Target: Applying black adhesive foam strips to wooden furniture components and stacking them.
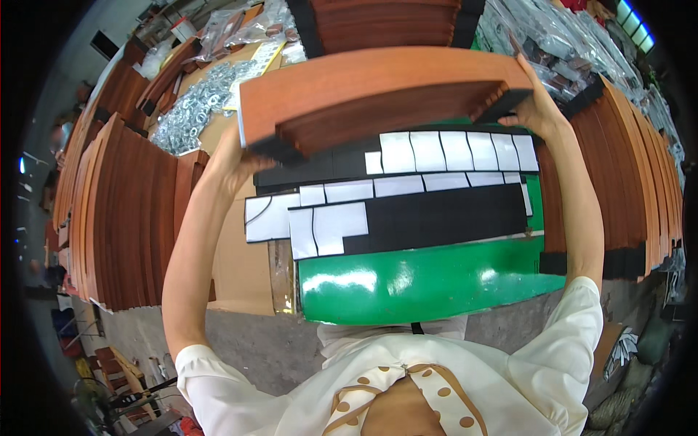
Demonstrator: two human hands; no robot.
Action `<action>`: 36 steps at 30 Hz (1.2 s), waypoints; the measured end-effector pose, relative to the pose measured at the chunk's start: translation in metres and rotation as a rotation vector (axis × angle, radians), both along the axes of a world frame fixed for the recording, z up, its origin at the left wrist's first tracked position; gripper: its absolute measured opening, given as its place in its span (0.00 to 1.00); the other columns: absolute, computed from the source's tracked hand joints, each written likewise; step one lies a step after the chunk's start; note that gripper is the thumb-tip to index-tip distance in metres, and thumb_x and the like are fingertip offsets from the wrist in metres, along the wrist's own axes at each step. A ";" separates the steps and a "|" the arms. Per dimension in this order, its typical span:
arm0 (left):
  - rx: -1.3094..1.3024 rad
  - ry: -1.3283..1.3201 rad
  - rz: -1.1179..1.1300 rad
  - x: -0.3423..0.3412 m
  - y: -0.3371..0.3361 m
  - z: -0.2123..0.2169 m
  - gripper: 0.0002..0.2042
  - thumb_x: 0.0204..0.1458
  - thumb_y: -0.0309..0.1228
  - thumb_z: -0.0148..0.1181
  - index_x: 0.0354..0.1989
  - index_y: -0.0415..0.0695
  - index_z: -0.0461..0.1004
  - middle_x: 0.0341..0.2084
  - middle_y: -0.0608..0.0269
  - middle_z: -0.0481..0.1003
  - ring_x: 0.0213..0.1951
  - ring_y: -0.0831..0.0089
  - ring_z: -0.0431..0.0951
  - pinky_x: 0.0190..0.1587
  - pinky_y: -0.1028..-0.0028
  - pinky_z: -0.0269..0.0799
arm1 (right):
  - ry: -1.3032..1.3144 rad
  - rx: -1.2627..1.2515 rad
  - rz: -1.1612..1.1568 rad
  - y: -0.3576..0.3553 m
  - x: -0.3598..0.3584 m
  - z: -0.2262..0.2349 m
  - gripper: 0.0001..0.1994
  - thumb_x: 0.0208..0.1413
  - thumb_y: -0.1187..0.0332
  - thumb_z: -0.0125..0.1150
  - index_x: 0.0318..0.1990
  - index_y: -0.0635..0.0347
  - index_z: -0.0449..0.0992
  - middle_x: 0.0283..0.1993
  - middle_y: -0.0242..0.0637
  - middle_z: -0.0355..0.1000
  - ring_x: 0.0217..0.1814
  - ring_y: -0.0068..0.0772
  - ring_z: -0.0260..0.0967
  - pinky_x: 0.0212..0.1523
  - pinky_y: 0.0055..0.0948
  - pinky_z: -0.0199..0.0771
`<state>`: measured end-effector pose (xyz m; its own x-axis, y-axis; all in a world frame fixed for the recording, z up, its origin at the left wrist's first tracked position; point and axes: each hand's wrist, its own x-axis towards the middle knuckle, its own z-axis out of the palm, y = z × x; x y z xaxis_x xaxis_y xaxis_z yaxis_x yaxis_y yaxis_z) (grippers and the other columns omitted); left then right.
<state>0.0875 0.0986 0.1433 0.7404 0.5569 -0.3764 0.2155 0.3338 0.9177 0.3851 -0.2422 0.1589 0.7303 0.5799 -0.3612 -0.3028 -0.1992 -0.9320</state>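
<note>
Both hands hold up a long, curved reddish-brown wooden board (385, 80), one at each end. My left hand (231, 163) grips its left end, with part of the fingers hidden behind it. Around the right end closes my right hand (539, 109), thumb and fingers on either side. A black pad covers the underside near each end, the left pad (270, 147) and the right pad (503, 106). Below the board lie flat black sheets (447, 216), partly covered with white rectangular pieces (429, 152). They rest on a glossy green surface (407, 283).
Similar brown boards stand in a left stack (138, 211), a right stack (603, 174) and a far stack (385, 25). Many metal rings (193, 109) lie heaped on cardboard (243, 280) at the left. Clear plastic-wrapped parts (542, 40) pile up at the far right.
</note>
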 end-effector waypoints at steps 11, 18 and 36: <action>0.133 0.061 0.130 0.121 0.054 -0.016 0.19 0.53 0.49 0.47 0.36 0.45 0.70 0.29 0.58 0.69 0.30 0.65 0.72 0.34 0.63 0.68 | -0.085 -0.041 0.064 0.068 0.103 -0.017 0.42 0.44 0.26 0.39 0.58 0.47 0.63 0.54 0.39 0.66 0.48 0.38 0.60 0.46 0.42 0.55; 0.101 0.082 0.111 0.146 0.063 -0.030 0.21 0.53 0.52 0.46 0.39 0.44 0.69 0.30 0.58 0.70 0.30 0.67 0.72 0.33 0.64 0.69 | 0.014 -0.036 -0.017 0.071 0.131 -0.028 0.40 0.45 0.28 0.42 0.59 0.43 0.62 0.57 0.35 0.63 0.52 0.37 0.58 0.47 0.48 0.52; 0.357 0.190 0.020 0.145 0.091 -0.052 0.22 0.54 0.54 0.43 0.47 0.51 0.69 0.44 0.62 0.71 0.48 0.63 0.67 0.48 0.58 0.66 | -0.064 -0.100 0.016 0.080 0.130 -0.035 0.39 0.50 0.30 0.38 0.57 0.52 0.66 0.56 0.47 0.63 0.56 0.47 0.60 0.50 0.52 0.58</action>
